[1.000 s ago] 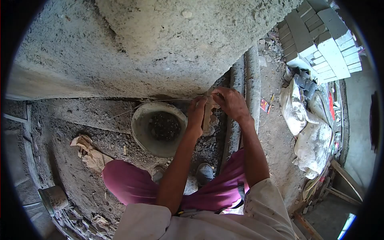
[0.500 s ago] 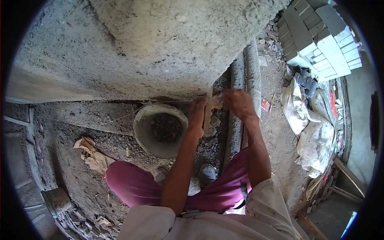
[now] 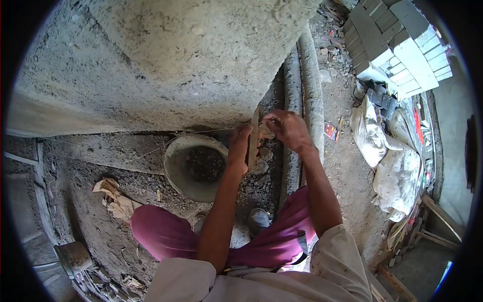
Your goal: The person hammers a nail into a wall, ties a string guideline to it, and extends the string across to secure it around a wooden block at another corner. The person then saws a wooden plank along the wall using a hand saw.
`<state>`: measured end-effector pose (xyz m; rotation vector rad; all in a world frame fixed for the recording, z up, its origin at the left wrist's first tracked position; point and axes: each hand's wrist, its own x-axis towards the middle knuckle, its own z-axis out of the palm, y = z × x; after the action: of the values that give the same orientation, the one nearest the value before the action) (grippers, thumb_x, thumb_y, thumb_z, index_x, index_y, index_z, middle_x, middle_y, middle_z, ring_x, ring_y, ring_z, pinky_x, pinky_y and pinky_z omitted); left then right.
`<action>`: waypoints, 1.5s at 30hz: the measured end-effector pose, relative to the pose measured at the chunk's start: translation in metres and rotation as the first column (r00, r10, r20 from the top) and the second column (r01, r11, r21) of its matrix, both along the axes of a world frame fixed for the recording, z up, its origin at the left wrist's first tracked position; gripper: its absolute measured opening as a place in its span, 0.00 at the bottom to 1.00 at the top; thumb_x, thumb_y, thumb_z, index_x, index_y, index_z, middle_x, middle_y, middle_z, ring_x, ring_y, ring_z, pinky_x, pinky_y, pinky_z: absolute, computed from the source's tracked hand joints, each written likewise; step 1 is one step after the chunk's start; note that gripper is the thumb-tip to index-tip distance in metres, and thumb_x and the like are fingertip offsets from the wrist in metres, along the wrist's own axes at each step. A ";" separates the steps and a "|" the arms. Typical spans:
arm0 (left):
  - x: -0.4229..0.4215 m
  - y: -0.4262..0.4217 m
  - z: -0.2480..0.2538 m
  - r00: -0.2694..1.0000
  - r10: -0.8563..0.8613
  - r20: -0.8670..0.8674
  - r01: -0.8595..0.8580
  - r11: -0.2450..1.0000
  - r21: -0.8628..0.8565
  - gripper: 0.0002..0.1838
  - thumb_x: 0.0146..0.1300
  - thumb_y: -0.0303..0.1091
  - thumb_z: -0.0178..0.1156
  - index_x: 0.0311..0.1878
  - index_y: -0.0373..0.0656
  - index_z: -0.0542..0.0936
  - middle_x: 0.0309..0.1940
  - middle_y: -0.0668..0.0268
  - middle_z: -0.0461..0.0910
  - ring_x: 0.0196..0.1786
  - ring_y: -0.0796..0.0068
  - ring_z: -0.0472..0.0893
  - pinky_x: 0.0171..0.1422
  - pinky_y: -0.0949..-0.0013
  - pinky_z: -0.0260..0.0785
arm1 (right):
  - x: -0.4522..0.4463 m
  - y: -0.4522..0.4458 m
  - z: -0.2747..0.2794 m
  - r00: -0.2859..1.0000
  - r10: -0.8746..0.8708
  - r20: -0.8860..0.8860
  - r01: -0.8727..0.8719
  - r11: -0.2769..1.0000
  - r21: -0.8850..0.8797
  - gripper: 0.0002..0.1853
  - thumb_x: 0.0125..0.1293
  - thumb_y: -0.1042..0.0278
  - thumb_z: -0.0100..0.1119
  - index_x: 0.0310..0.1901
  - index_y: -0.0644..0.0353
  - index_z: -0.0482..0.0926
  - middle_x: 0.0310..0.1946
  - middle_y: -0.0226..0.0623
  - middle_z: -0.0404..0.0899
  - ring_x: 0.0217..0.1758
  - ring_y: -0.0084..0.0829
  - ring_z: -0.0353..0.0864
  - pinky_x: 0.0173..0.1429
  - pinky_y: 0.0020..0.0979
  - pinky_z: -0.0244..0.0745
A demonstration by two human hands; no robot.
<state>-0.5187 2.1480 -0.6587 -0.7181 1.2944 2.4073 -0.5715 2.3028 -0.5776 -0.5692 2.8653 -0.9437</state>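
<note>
My left hand (image 3: 239, 148) is closed around a narrow flat strip, apparently wood (image 3: 253, 143), standing roughly upright by the corner of a rough cement block or wall (image 3: 191, 65). Just right of the strip's upper end is my right hand (image 3: 291, 131), its fingers curled and pinched together; what they hold, if anything, I cannot make out. A thin string (image 3: 173, 137) runs from the left along the wall's lower edge towards my left hand. Left of that hand sits a round bucket (image 3: 173, 171) with dark contents.
Two long cement-coated bars or pipes (image 3: 293, 100) lie right of my hands. Farther right are white sacks (image 3: 395, 181), a small red packet (image 3: 331, 132) and stacked pale blocks (image 3: 375, 40). Crumpled brown paper (image 3: 118, 201) lies left of my knee, and a small container (image 3: 74, 255) stands lower left.
My right hand has come left and slightly down, closer to the strip's upper end. My left hand still grips the strip. The whole view has shifted slightly.
</note>
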 end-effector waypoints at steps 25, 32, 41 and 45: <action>-0.002 -0.001 -0.006 1.000 0.016 0.010 -0.017 0.998 0.061 0.15 0.67 0.45 0.57 0.50 0.47 0.76 0.33 0.66 0.82 0.29 0.77 0.78 0.30 0.71 0.71 | -0.001 -0.015 -0.002 0.998 0.019 0.068 -0.021 0.999 0.028 0.09 0.65 0.60 0.61 0.40 0.54 0.83 0.34 0.44 0.85 0.40 0.48 0.85 0.47 0.46 0.78; -0.002 0.000 0.000 1.000 -0.003 0.028 0.003 1.000 0.006 0.16 0.66 0.48 0.54 0.49 0.49 0.76 0.34 0.68 0.81 0.29 0.77 0.77 0.31 0.70 0.70 | -0.002 -0.014 -0.008 0.998 0.022 0.054 -0.023 0.999 0.026 0.10 0.65 0.58 0.60 0.41 0.54 0.83 0.34 0.44 0.85 0.39 0.48 0.85 0.47 0.46 0.78; 0.001 0.004 -0.007 0.999 0.049 -0.014 -0.049 0.998 -0.025 0.16 0.66 0.49 0.56 0.49 0.49 0.76 0.32 0.68 0.81 0.28 0.78 0.77 0.29 0.71 0.70 | 0.002 -0.016 -0.008 0.999 0.028 0.018 -0.029 0.997 0.069 0.09 0.67 0.59 0.59 0.41 0.54 0.83 0.32 0.40 0.86 0.38 0.47 0.85 0.46 0.45 0.79; 0.001 0.003 -0.011 0.998 0.051 -0.029 -0.053 0.998 -0.040 0.17 0.66 0.49 0.57 0.49 0.47 0.76 0.33 0.67 0.81 0.29 0.78 0.78 0.29 0.71 0.71 | 0.001 -0.009 -0.011 0.995 0.066 -0.075 -0.053 0.986 0.160 0.09 0.66 0.59 0.59 0.41 0.53 0.83 0.32 0.40 0.85 0.37 0.47 0.85 0.46 0.44 0.78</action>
<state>-0.5173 2.1513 -0.6697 -0.7408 1.3554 2.4468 -0.5702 2.2939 -0.5882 -0.6871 2.9394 -0.6923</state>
